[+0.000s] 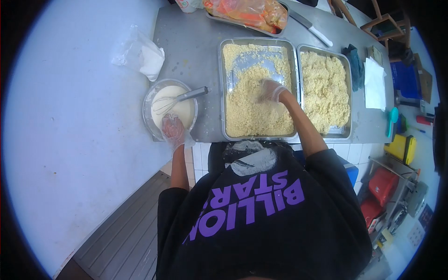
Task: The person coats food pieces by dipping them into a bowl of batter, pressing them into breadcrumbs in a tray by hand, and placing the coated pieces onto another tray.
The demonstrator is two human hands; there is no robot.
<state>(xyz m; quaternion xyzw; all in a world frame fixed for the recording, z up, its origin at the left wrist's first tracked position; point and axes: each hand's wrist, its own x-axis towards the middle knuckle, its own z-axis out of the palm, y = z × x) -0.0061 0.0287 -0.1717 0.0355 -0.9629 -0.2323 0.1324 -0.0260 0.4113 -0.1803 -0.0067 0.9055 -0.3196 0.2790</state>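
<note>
My left hand (173,130), in a clear plastic glove smeared with batter, reaches over the near rim of a metal bowl (147,116). Its fingers look stretched out at the surface of the pale batter (185,112); I make out nothing held in them. A whisk (192,93) leans in the same bowl, its handle over the right rim. My right hand (271,92), also gloved, presses into yellowish crumbs (252,116) in a metal tray (223,88). Crumbs and glare hide its fingers, so its grip cannot be seen.
Right of this tray stands a second tray (349,93) heaped with crumb-covered lumps (324,88). At the back are a tray with a bagged orange food (249,13) and a knife (310,29). A plastic bag (149,58) lies left; a dark cloth (353,65) and green scoop (392,119) lie right.
</note>
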